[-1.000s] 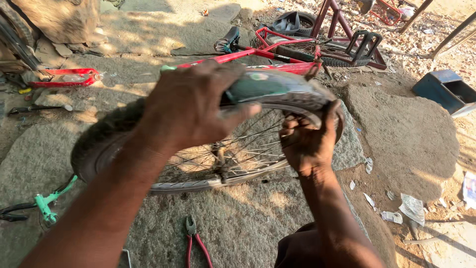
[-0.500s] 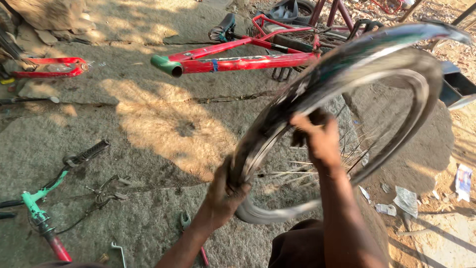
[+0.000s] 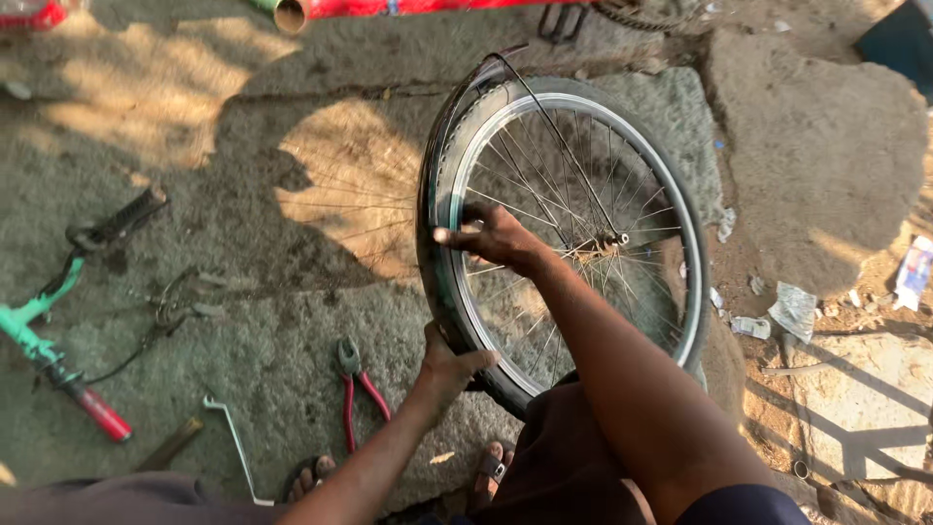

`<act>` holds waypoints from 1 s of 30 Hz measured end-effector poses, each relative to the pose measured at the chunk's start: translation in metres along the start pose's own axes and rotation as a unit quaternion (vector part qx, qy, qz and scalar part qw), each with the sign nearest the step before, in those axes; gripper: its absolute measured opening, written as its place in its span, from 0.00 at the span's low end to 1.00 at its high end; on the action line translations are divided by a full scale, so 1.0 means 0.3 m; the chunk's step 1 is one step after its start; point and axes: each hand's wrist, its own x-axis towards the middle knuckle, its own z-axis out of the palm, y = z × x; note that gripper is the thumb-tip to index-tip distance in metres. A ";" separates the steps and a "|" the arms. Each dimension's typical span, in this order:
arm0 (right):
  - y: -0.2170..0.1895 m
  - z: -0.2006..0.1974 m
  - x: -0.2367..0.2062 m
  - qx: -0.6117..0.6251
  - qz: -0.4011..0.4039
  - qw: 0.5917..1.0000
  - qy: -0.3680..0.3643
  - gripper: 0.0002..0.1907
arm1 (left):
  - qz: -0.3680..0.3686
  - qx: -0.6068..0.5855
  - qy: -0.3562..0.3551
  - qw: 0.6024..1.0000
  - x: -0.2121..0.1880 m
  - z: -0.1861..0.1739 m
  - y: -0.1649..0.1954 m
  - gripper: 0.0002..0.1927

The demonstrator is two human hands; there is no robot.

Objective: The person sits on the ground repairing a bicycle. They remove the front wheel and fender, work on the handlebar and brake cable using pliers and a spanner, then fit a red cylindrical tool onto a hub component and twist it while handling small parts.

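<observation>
Bicycle wheel (image 3: 583,243), standing upright on the stone ground (image 3: 243,321) with mudguard (image 3: 432,194) curving over its left rim: left hand (image 3: 449,365) gripping the lower-left tyre, right hand (image 3: 496,235) reaching through, fingers (image 3: 457,234) closing on the rim above it.

wheels: 1 (image 3: 573,243) | mudguards: 1 (image 3: 432,194) | pliers: 1 (image 3: 356,384) | hands: 2 (image 3: 491,233) (image 3: 452,365)

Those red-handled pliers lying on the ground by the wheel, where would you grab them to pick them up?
Probably by the two red handles of the pliers, coming from above. They lie flat on the stone ground with the grey jaws pointing away from the person and the handles spread slightly toward the feet, so fingers can close around both. The left hand, now on the wheel, is nearest.
</observation>
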 end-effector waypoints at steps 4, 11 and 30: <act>-0.014 0.040 0.016 -0.217 -0.008 0.976 -0.030 0.45 | -0.100 -0.098 -0.005 0.990 0.099 -0.070 -0.107 0.44; -0.123 -0.030 -0.024 -0.252 0.112 0.961 -0.035 0.42 | -0.203 -0.117 -0.010 0.972 0.169 0.040 -0.225 0.44; -0.308 0.230 0.191 -0.514 0.114 0.845 -0.096 0.38 | 0.477 0.303 0.052 0.823 0.120 -0.928 0.735 0.22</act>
